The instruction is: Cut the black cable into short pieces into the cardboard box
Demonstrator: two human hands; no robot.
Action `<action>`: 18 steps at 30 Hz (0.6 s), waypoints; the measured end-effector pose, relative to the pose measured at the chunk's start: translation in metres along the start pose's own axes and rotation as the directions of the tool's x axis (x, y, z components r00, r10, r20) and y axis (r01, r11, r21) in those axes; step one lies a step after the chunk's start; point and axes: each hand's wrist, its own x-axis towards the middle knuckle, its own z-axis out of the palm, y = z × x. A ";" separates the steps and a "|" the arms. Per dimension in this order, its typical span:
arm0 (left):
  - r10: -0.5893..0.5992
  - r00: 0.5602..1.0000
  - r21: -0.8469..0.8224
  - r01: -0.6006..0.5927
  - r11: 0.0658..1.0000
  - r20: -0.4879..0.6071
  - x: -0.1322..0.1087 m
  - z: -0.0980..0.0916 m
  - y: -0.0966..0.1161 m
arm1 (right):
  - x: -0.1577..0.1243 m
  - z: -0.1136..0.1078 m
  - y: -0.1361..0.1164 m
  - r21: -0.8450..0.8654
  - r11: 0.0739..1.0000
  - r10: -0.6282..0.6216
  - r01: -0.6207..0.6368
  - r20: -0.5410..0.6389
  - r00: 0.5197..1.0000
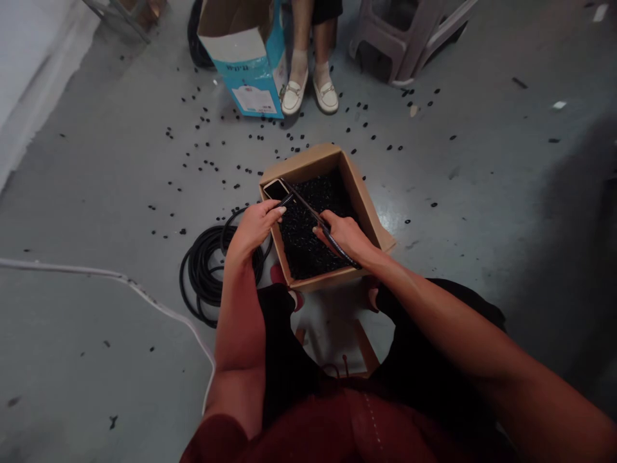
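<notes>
A brown cardboard box (367,207) full of small black pieces sits on the floor between my knees. My right hand (343,235) is closed around a black cable (308,208) that runs diagonally over the box. My left hand (254,225) pinches the cable's near-left end at the box's left rim. A phone (276,189) lies in the box's far left corner.
A coil of black cable (205,273) lies left of the box, with a white cord (120,280) beside it. Black pieces are scattered over the grey floor. Another person's feet in white shoes (309,95) stand beyond, beside a blue-and-white carton (250,71) and a plastic stool (405,38).
</notes>
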 end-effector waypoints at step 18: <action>0.010 1.000 -0.005 -0.010 1.000 0.012 -0.005 -0.005 -0.007 | -0.009 0.005 -0.012 0.067 0.998 -0.012 0.012 -0.004 1.000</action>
